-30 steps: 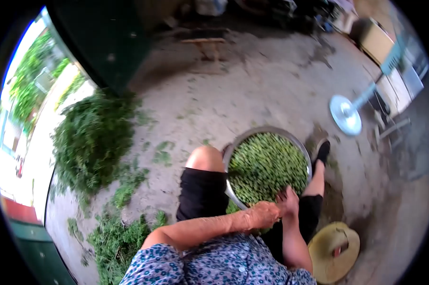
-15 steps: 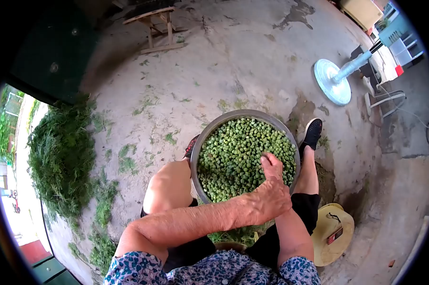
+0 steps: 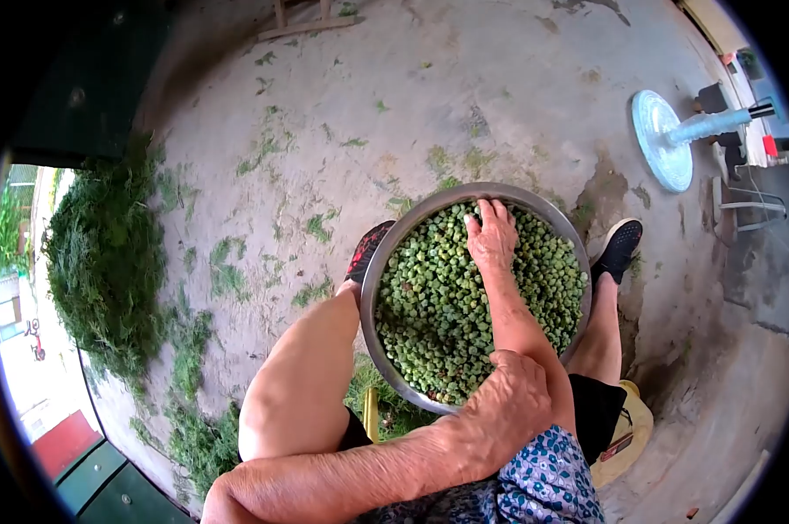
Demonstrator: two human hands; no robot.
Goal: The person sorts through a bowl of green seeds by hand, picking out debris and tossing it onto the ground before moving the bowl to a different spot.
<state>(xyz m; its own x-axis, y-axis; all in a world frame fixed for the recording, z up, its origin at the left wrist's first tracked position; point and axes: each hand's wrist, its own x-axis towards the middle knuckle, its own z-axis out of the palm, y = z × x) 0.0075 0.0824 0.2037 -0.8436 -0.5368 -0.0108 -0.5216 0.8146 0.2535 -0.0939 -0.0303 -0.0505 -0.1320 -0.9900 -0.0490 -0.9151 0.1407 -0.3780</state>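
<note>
A wide metal bowl (image 3: 373, 342) full of small round green fruits or seed pods (image 3: 438, 297) sits between my knees. My right hand (image 3: 494, 237) reaches over the pods to the far side of the bowl. Its fingers are stretched out and its thumb stands apart; the fingertips rest on the pods near the rim, and I see nothing held. My left hand (image 3: 515, 397) crosses over from the left and is wrapped round my right forearm (image 3: 527, 327), with its fingers partly hidden.
A big heap of feathery green stalks (image 3: 106, 262) lies at left, with scraps strewn over the concrete floor (image 3: 394, 105). A pale blue stand with a round base (image 3: 663, 140) is at upper right. A straw-coloured hat (image 3: 634, 428) lies by my right leg, a small red device (image 3: 619, 444) on it.
My right hand has moved from the near right of the pods to the bowl's far side. My left hand has gone from my right wrist area to farther up the forearm. The view has shifted.
</note>
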